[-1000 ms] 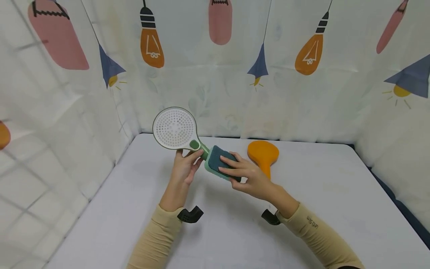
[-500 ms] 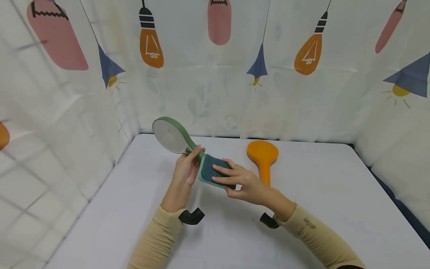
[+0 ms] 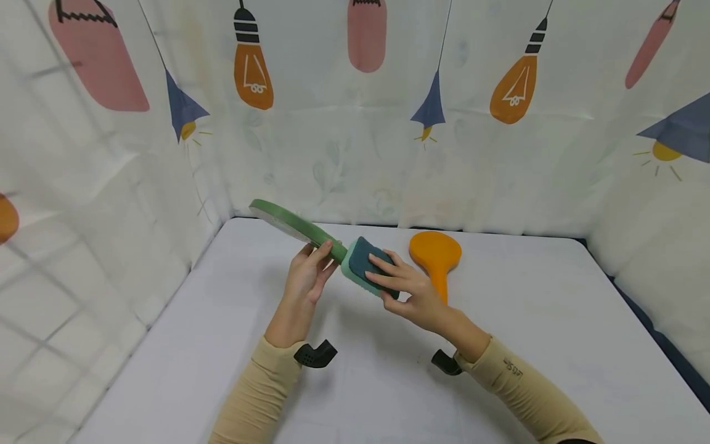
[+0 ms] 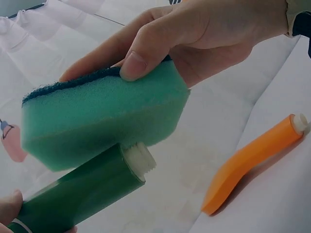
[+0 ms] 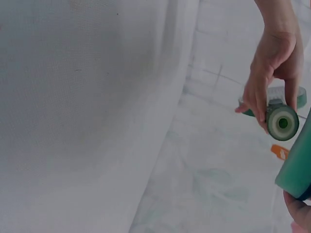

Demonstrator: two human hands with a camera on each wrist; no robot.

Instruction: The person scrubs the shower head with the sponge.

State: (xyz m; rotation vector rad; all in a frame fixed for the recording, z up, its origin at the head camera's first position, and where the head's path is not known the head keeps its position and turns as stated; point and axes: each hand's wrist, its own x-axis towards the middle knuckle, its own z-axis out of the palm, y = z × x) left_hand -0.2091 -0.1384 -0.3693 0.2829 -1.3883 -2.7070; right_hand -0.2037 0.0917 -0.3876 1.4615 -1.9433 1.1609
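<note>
My left hand (image 3: 302, 277) grips the handle of a green shower head (image 3: 296, 225), raised above the table. The head is seen nearly edge-on, its green back upward. A white threaded end shows on the handle (image 4: 77, 189) in the left wrist view. My right hand (image 3: 418, 296) holds a sponge (image 3: 360, 265), its light green foam under a dark teal scouring layer. Sponge and handle end overlap in the head view; whether they touch I cannot tell. The right wrist view shows the handle's round open end (image 5: 283, 122) beside the sponge (image 5: 297, 167).
An orange shower head (image 3: 435, 251) lies on the white table (image 3: 543, 320), just beyond my right hand. Its white threaded end shows in the left wrist view. Printed fabric walls (image 3: 355, 148) rise behind the table and at both sides.
The green shower head has rolled, its perforated face turning from the head camera to downward. The sponge moved down and left along the handle, then back up and right.
</note>
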